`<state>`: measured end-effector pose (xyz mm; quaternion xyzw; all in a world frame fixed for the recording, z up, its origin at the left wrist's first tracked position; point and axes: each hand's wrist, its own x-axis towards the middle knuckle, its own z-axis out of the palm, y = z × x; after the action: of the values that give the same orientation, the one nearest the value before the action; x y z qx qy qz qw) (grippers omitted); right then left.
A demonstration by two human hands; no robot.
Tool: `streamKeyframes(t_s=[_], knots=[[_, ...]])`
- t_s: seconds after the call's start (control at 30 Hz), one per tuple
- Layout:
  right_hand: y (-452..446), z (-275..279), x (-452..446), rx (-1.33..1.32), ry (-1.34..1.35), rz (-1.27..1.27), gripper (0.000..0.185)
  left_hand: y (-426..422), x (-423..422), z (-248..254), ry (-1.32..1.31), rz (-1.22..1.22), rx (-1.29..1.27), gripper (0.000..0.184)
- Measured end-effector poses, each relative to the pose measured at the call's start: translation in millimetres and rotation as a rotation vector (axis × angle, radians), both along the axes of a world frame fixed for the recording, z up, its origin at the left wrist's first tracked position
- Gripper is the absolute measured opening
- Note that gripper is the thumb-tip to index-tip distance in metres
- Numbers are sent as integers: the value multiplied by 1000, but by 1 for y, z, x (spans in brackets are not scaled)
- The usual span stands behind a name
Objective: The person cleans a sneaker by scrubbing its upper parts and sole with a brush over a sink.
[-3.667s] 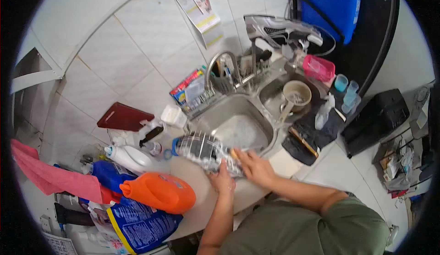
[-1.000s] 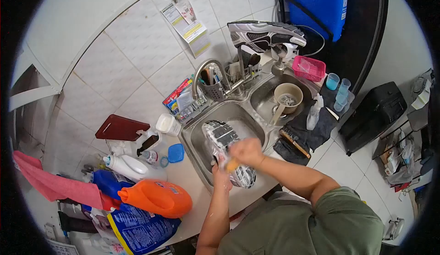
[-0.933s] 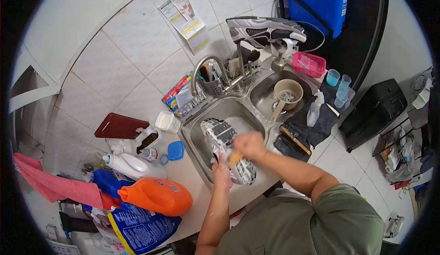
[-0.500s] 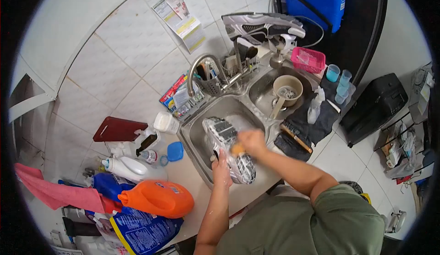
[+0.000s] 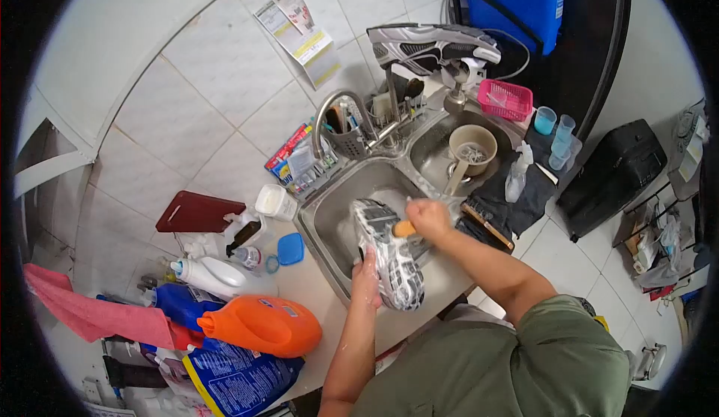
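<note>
My left hand (image 5: 366, 276) grips the side of a foamy grey-and-white sneaker (image 5: 401, 276), holding it tilted over the left sink basin (image 5: 327, 226) with its sole facing up. Fingers of that hand are partly hidden behind the shoe. My right hand (image 5: 429, 221) is wrapped round a brush (image 5: 404, 228), whose orange-tan end shows against the sole; its bristles cannot be made out. White suds cover much of the sole. A second sneaker (image 5: 436, 48) lies on its side behind the sink.
A faucet (image 5: 323, 121) arches over the left basin. In the right basin sits a beige dipper (image 5: 473, 147). Dark cloth with another wooden-handled brush (image 5: 488, 227) and a spray bottle (image 5: 517, 177) lies to the right. An orange jug (image 5: 262, 325) and other bottles crowd the left counter.
The right hand and brush have shifted slightly right and up along the sole. The shoe has turned a little more upright in the left hand.
</note>
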<state>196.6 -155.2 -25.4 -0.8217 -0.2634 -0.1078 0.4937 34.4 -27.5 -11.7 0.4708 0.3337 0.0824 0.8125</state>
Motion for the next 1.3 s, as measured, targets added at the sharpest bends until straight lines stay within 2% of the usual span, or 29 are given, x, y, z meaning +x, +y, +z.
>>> streamKeyframes(t_s=[0.03, 0.1, 0.13, 0.17, 0.23, 0.3, 0.33, 0.43, 0.47, 0.5, 0.57, 0.67, 0.77, 0.8, 0.9, 0.93, 0.97, 1.0, 1.03, 1.07, 1.17, 1.2, 1.3], knots=[[-2, 9, -4, -96, -126, 41, 30, 0, 6, 6, 21, -23, 6, 57], [-4, 35, -37, -23, -353, 249, 31, 0, 8, 11, 76, -87, -19, 55], [-1, 25, -20, -118, -540, 218, 17, 2, 9, 9, 109, -127, 11, 54], [-3, 16, -1, -87, -407, 169, 18, 3, 3, 4, 152, -167, 43, 54], [3, 17, 1, -202, -421, 2, 20, 9, 10, -18, 117, -133, 34, 52], [3, 34, -33, -69, -418, 216, 26, 10, 9, -40, 75, -75, 101, 51], [1, 26, -27, -167, -454, 188, 29, 5, 8, -1, 276, -155, 200, 48], [0, 16, -2, -195, -126, -13, 30, 4, 7, -13, 140, -96, -132, 47], [0, 12, -12, -308, -257, 107, 31, 11, 9, -34, 109, -100, -153, 46], [2, 32, -39, -265, -175, 100, 32, 8, 10, -23, 107, -100, -131, 46], [-6, 27, -22, -436, -393, 190, 34, 1, 3, 9, 118, -104, -89, 45], [-4, 15, -10, -365, -470, 133, 13, 4, 5, -15, 79, -62, -179, 42], [-5, 32, -33, -344, -388, 122, 15, -1, 0, 3, 131, -71, -3, 43], [-4, 27, -19, -300, -177, 26, 13, -4, 0, 1, 119, -59, -41, 42], [12, 11, -36, -341, -79, 34, 17, -7, 7, 0, 74, -23, -66, 40], [11, 43, -63, -265, 175, 22, 27, -7, 7, 7, 69, -11, -26, 39], [7, 26, -56, -213, 203, 16, 30, -8, 4, 12, 66, 0, 16, 38], [0, -2, -40, -160, 226, 14, 33, -10, -2, 17, 36, 36, -43, 37], [-3, 7, -25, -103, 236, 11, 37, -11, -1, 23, -8, 73, -98, 36], [-12, 16, -15, -95, 444, -18, 38, -12, 2, 27, -53, 103, -155, 36], [15, 36, -53, -112, 86, -24, 38, -10, 5, -34, -34, 59, 158, 39], [18, 35, -54, -57, 67, -10, 38, -7, 5, -50, -43, 115, 179, 53], [-1, 22, -14, -77, 258, -39, 36, -17, 2, 37, 3, 82, -95, 41]])
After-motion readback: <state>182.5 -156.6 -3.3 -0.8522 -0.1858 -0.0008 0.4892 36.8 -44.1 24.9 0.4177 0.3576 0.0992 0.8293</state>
